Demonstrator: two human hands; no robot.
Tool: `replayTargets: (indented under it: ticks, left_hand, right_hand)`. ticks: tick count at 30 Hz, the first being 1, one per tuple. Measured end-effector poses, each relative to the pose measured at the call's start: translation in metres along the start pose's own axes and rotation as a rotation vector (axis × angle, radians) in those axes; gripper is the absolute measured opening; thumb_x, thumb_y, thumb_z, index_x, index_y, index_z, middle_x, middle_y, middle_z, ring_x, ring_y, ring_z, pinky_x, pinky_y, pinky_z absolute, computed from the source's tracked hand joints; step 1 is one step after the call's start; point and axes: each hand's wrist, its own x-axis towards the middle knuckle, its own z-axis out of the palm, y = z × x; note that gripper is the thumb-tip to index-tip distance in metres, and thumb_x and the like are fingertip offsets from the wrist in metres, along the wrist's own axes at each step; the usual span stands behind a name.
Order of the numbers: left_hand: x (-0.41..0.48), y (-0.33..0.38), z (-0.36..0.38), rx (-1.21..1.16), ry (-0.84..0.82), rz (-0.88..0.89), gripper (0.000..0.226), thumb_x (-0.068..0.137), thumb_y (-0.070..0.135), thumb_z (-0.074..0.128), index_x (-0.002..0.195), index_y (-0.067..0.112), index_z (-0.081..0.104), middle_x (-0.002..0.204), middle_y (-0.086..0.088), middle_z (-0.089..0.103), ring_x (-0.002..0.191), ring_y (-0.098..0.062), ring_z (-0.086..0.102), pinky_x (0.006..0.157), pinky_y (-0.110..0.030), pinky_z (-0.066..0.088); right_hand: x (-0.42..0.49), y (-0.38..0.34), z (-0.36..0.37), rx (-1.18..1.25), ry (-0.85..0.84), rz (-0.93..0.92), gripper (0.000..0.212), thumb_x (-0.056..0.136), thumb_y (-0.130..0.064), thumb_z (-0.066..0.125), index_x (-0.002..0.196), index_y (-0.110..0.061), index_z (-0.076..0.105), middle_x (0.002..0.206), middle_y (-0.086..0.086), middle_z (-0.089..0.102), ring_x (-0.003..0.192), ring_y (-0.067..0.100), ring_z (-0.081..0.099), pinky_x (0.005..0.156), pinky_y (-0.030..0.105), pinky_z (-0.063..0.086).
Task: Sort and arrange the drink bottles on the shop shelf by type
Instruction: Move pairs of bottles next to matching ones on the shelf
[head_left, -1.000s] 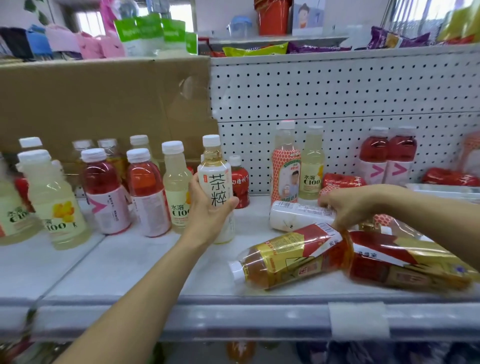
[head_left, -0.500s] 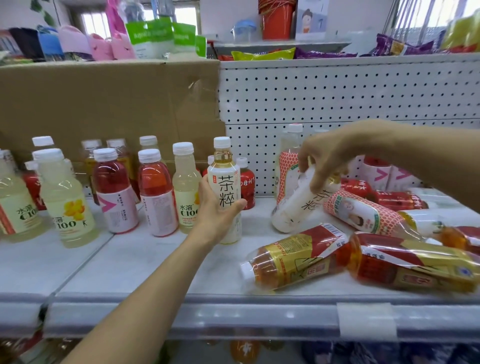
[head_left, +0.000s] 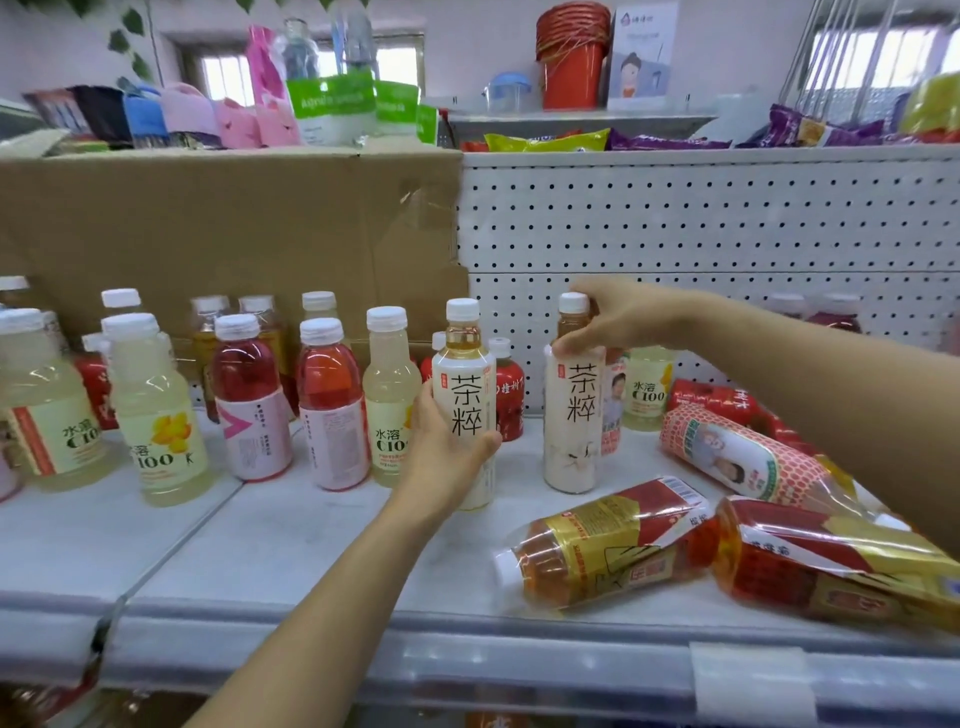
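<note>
Up front on the shelf, two red-and-gold bottles lie on their sides, round and likely to roll. The left hand wraps its fingers round the waist of an upright white tea bottle. Just beside it, the right hand pinches the twin bottle at the neck. They look full, smooth and probably weighty: mid-label is the safest grip.

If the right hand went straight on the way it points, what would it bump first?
Probably the top of the other white tea bottle, held by the left hand. The right hand points left, gripping its own tea bottle. Depth is uncertain.
</note>
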Motion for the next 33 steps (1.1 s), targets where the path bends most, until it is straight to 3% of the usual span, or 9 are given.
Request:
replayTargets:
  ticks: [4,6,9,11,13,15,22,29,33]
  left_hand:
    - [-0.047,0.007,-0.001,0.055,0.047,0.099,0.082,0.092,0.037,0.066,0.154,0.031,0.012,0.153,0.009,0.024,0.139,-0.007,0.029,0.111,-0.030,0.032]
    - [-0.070,0.011,0.002,0.124,-0.030,0.167,0.076,0.092,0.047,0.060,0.151,0.033,0.015,0.152,0.015,0.018,0.140,-0.005,0.023,0.115,-0.032,0.029]
    - [-0.086,0.015,0.003,0.214,-0.145,0.218,0.080,0.081,0.066,0.052,0.148,0.033,0.023,0.148,0.018,0.020,0.140,-0.002,0.021,0.118,-0.036,0.030]
    - [-0.090,0.017,0.001,0.271,-0.265,0.185,0.087,0.071,0.073,0.056,0.145,0.036,0.029,0.147,0.016,0.031,0.133,-0.001,0.033,0.111,-0.033,0.037]
    - [-0.095,0.016,0.000,0.411,-0.388,0.192,0.091,0.066,0.071,0.071,0.142,0.039,0.032,0.143,0.016,0.043,0.120,-0.001,0.046,0.100,-0.028,0.045]
    - [-0.097,0.012,0.002,0.475,-0.441,0.203,0.086,0.066,0.059,0.081,0.137,0.037,0.038,0.137,0.012,0.051,0.112,-0.002,0.050,0.094,-0.024,0.049]
    - [-0.092,0.013,-0.006,0.320,-0.352,0.250,0.068,0.060,0.040,0.090,0.112,0.032,0.047,0.108,0.015,0.055,0.096,0.000,0.055,0.071,-0.009,0.041]
    - [-0.073,0.061,-0.016,0.121,-0.240,0.255,0.067,0.053,0.042,0.084,0.109,0.028,0.050,0.099,0.007,0.066,0.078,-0.009,0.069,0.067,-0.026,0.057]
    - [-0.052,0.084,-0.006,0.196,-0.183,0.322,0.072,0.063,0.037,0.089,0.119,0.028,0.045,0.113,0.002,0.061,0.091,-0.013,0.065,0.076,-0.035,0.057]
  right_hand:
    - [-0.030,0.021,0.008,0.222,0.095,0.066,0.078,0.085,-0.022,0.074,0.149,-0.015,0.030,0.127,0.000,0.062,0.107,0.022,0.064,0.095,0.043,0.052]
    - [-0.053,0.029,0.016,0.320,0.140,0.072,0.089,0.087,-0.022,0.073,0.156,-0.018,0.018,0.136,-0.005,0.055,0.113,0.017,0.059,0.094,0.033,0.048]
    - [-0.090,0.033,0.032,0.343,0.118,0.077,0.075,0.089,-0.023,0.070,0.152,-0.018,0.029,0.139,-0.003,0.055,0.114,0.010,0.056,0.085,0.018,0.044]
    - [-0.117,0.037,0.040,0.253,0.062,0.047,0.066,0.088,-0.030,0.070,0.147,-0.023,0.039,0.137,-0.007,0.056,0.116,0.005,0.055,0.091,0.018,0.045]
    - [-0.144,0.046,0.042,0.090,0.000,0.040,0.068,0.085,-0.043,0.070,0.145,-0.030,0.042,0.138,-0.015,0.052,0.120,0.002,0.051,0.102,0.023,0.042]
    - [-0.170,0.060,0.039,-0.063,-0.009,0.096,0.071,0.081,-0.050,0.072,0.144,-0.036,0.041,0.137,-0.023,0.045,0.122,-0.001,0.046,0.098,0.020,0.038]
    - [-0.232,0.113,0.025,-0.179,0.034,0.329,0.067,0.074,-0.043,0.081,0.133,-0.040,0.049,0.127,-0.012,0.056,0.108,0.009,0.056,0.092,0.028,0.046]
    - [-0.234,0.134,0.023,-0.144,-0.027,0.315,0.058,0.073,-0.037,0.083,0.121,-0.038,0.051,0.114,-0.015,0.056,0.098,0.006,0.056,0.086,0.028,0.049]
    - [-0.227,0.141,0.015,-0.293,-0.106,0.310,0.062,0.070,-0.037,0.084,0.121,-0.037,0.048,0.115,-0.013,0.047,0.104,0.010,0.045,0.095,0.036,0.044]
